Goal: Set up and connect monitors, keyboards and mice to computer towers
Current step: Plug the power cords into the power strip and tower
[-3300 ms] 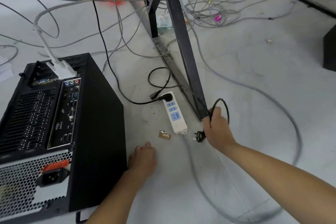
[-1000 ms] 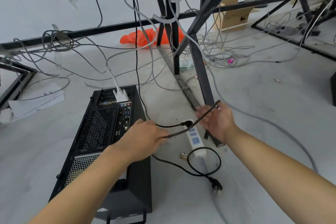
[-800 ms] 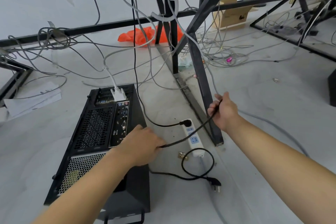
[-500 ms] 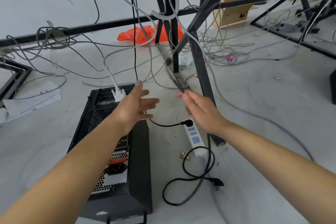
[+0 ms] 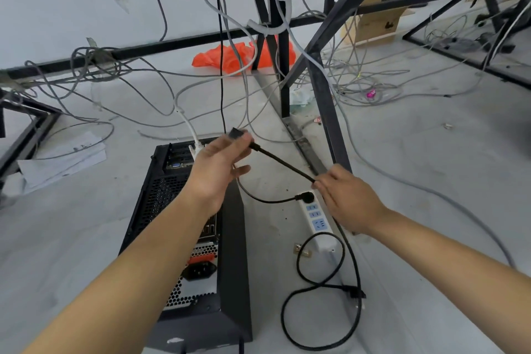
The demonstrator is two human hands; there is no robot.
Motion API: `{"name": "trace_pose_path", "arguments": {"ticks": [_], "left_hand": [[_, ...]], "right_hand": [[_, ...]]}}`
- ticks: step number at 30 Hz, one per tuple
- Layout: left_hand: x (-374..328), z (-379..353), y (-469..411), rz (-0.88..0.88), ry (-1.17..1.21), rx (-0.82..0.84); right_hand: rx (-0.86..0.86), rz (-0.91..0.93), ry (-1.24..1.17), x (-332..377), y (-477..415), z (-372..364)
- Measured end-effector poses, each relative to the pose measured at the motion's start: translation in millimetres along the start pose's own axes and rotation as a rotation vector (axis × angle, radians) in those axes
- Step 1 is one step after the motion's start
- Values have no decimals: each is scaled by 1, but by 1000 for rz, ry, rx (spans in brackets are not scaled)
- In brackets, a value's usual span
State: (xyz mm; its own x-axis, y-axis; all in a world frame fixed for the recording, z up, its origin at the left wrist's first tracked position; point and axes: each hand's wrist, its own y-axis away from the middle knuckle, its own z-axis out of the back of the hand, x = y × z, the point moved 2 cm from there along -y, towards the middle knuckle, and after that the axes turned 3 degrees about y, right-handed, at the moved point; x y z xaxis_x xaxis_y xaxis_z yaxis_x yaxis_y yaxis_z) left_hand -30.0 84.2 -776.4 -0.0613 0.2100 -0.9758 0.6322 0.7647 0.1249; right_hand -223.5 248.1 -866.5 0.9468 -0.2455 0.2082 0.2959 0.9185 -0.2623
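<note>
A black computer tower [image 5: 232,261] lies on its side on the floor, its rear panel up, with a white video plug [image 5: 196,146] in its far end and its power socket [image 5: 199,271] showing. My left hand [image 5: 219,165] grips the black connector end [image 5: 237,133] of a black power cable [image 5: 283,164] above the tower. My right hand [image 5: 349,200] pinches the same cable farther along. The cable loops on the floor down to its wall plug [image 5: 356,294]. A white power strip [image 5: 319,223] lies between the hands with one black plug [image 5: 304,197] in it.
Black metal desk legs [image 5: 330,123] rise just behind the strip. Grey cables [image 5: 138,77] trail over the floor and hang from the frame. An orange plastic bag [image 5: 230,57], a cardboard box [image 5: 373,20] and loose papers [image 5: 61,158] lie farther off.
Both hands let go and then took the black cable again. My left hand now grips its connector end, my right pinches it farther down. The slack has dropped into loops on the floor.
</note>
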Motion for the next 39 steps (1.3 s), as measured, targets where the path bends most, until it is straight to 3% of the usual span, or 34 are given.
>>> {"name": "trace_pose_path", "arguments": {"ticks": [6,12,14,16,18,21,24,29,31,34,36,39], "left_hand": [[-17,5,27,-252,-274,-22],[-25,22,50,-531,-601,-40],[-28,26,55,-550,-593,-38],[-31,28,59,-479,-494,-54],[-32,30,62,-317,-350,-97],[-28,38,64,-61,-243,-177],[-24,50,66,60,-198,-146],[-24,61,77,-45,-499,-76],[-23,74,76,-103,-615,-136],[-12,107,67,-299,-1105,-335],[1,124,63,-265,-1312,-448],[20,135,58,-78,-1247,-480]], "right_hand": [[116,-224,-16,2,-7,14],[142,-351,-558,49,-4,22],[280,-313,-721,72,-3,25],[451,-292,-927,96,0,29],[488,-344,-1206,116,-1,32],[410,-431,-1585,139,-12,41],[266,-463,-1749,157,-26,50],[92,-520,-1791,168,-37,52],[59,-552,-1765,165,-37,52],[83,-551,-1723,162,-33,51],[153,-487,-1710,165,-29,50],[234,-364,-1497,171,-22,46]]}}
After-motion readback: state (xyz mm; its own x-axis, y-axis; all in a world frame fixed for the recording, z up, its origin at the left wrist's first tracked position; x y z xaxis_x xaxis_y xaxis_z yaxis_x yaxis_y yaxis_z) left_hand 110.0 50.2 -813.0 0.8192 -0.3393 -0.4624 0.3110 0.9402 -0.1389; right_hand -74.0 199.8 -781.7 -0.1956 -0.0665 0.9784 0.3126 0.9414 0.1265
